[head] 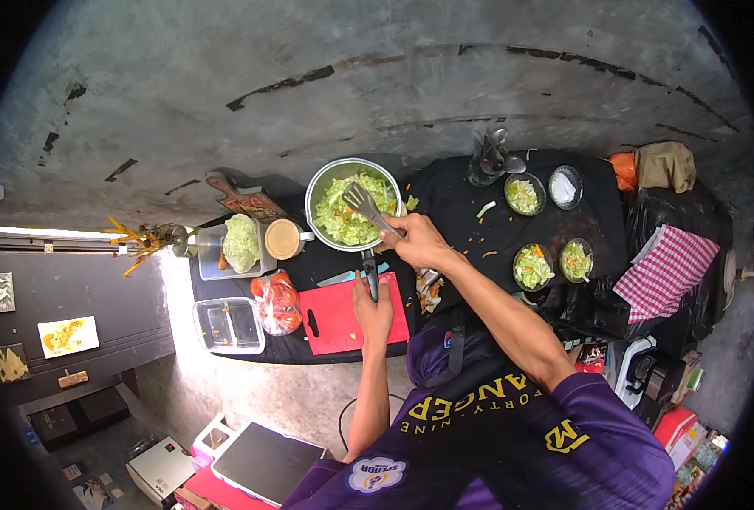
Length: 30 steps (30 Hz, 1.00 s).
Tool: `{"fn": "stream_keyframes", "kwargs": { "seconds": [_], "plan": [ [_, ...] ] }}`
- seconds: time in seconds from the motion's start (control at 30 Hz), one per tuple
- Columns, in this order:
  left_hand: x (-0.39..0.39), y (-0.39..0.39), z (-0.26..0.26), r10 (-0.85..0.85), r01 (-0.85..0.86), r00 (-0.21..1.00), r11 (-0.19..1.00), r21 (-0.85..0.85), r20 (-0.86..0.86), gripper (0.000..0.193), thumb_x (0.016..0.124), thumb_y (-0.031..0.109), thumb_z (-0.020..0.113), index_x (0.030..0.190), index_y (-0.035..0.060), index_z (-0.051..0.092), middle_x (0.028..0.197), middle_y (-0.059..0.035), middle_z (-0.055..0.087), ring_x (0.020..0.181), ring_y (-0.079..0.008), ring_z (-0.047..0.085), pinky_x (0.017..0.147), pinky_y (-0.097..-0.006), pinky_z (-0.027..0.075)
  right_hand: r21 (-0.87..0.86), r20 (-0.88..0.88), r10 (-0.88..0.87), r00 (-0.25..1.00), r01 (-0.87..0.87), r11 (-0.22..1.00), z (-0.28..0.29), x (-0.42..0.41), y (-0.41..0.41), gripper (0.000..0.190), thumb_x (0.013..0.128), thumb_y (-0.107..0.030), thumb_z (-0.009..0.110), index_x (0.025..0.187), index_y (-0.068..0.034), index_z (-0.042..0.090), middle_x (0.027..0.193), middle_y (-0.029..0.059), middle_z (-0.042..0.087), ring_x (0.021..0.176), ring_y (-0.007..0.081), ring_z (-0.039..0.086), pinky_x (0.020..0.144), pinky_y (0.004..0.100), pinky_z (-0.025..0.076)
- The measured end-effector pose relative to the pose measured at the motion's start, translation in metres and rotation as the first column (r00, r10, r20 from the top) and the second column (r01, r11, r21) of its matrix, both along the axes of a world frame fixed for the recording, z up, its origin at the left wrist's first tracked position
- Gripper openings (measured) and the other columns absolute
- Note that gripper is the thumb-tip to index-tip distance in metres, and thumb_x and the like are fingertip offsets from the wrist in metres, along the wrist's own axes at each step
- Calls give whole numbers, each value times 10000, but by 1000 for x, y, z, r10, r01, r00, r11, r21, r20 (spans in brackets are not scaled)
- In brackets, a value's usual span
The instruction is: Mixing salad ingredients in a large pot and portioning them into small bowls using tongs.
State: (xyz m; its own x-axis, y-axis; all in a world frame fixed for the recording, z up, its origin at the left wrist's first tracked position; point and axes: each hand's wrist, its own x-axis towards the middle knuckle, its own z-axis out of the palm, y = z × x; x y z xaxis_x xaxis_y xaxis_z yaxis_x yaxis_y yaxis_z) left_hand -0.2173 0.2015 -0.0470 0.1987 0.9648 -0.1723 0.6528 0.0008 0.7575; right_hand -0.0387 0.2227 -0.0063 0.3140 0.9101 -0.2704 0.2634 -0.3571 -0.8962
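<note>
My right hand (417,241) grips the handle of a slotted metal turner (365,205), its head resting over chopped cabbage with bits of carrot (345,220) in a light-coloured pan (310,210). The pan's black handle (370,274) points towards me, with my left hand (373,309) closed around it. Beneath that hand lies a red cutting board (332,312). A knife (338,278) with a light blue handle lies between the board and the pan, partly hidden by the pan handle.
Left of the pan stand a lidded mug (283,239), a plastic box (208,255) with a cabbage, bagged tomatoes (278,306) and a clear container (229,326). To the right are small glass bowls, two holding vegetables (533,266) (576,260), and a spoon holder (484,169).
</note>
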Motion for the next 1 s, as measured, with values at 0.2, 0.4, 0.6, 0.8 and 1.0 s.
{"fn": "stream_keyframes", "kwargs": {
  "seconds": [0.2,0.4,0.6,0.8,1.0],
  "plan": [
    [-8,-9,5,68,-70,995,997,35,76,557,867,216,603,1328,-20,397,1133,-156,545,954,-243,547,802,-362,451,-119,-33,-19,999,15,993,14,-3,-6,420,831,-248,602,1203,-56,576,954,254,645,941,336,637,832,352,474],
    [-11,-4,7,90,-95,995,974,204,35,502,858,188,606,1293,-9,447,1156,-166,539,1027,-263,529,854,-357,427,-88,-56,-22,998,17,996,12,-1,-15,407,843,-233,596,1213,-65,573,883,220,666,857,263,665,784,340,480],
    [-9,27,25,20,-47,995,952,301,93,427,863,175,603,1232,-16,507,1175,-173,540,1074,-266,525,865,-346,422,-83,-163,-50,985,37,996,10,-5,-21,393,848,-225,598,1203,-60,583,640,76,591,593,112,532,616,307,451],
    [-12,34,24,11,-48,991,960,275,136,416,862,182,611,1219,-14,524,1182,-168,546,1068,-267,536,851,-343,435,-110,-315,-118,942,88,990,27,-11,-24,340,879,-169,562,1199,-58,593,624,9,555,521,72,465,504,265,407],
    [-14,20,17,-40,13,993,970,244,107,412,865,183,608,1217,-14,527,1183,-175,547,1077,-273,537,858,-346,437,-62,-403,-88,911,69,996,10,-13,-28,346,889,-185,555,1214,-72,588,700,16,578,542,64,491,472,239,445]
  ]
}}
